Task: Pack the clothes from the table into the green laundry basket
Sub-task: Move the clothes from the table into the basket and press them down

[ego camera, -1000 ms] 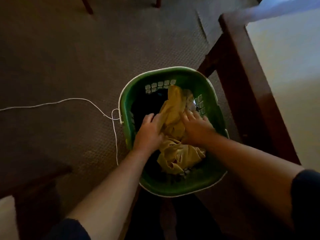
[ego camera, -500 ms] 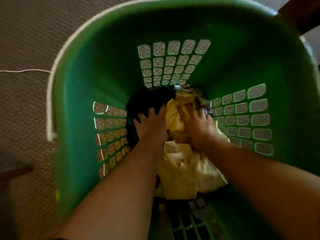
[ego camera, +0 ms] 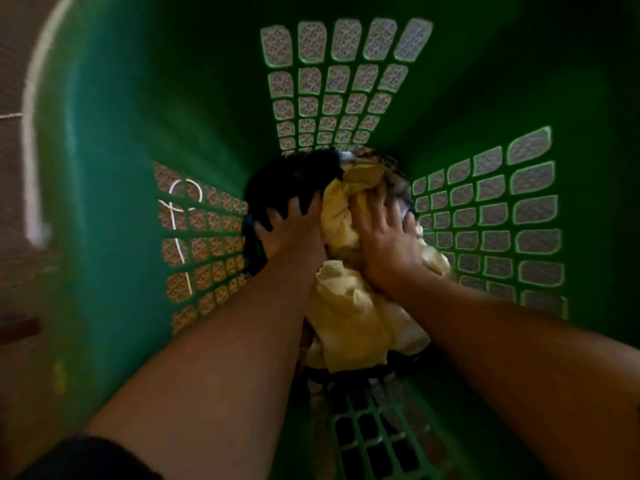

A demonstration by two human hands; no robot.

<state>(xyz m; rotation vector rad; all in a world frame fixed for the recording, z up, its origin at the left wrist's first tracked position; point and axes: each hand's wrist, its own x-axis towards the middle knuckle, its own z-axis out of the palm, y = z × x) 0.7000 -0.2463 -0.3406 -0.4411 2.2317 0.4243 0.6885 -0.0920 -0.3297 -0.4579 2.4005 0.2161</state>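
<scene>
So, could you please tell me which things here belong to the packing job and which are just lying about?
Part of the job: green laundry basket; yellow garment; dark garment; left hand, pressing the dark one; right hand, pressing the yellow one.

Lying about: white cord on the carpet, seen through the basket's holes.

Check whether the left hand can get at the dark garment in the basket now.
Probably yes: the left hand rests on the dark garment deep in the basket, nothing between them; the yellow cloth lies beside it, under the right hand.
</scene>
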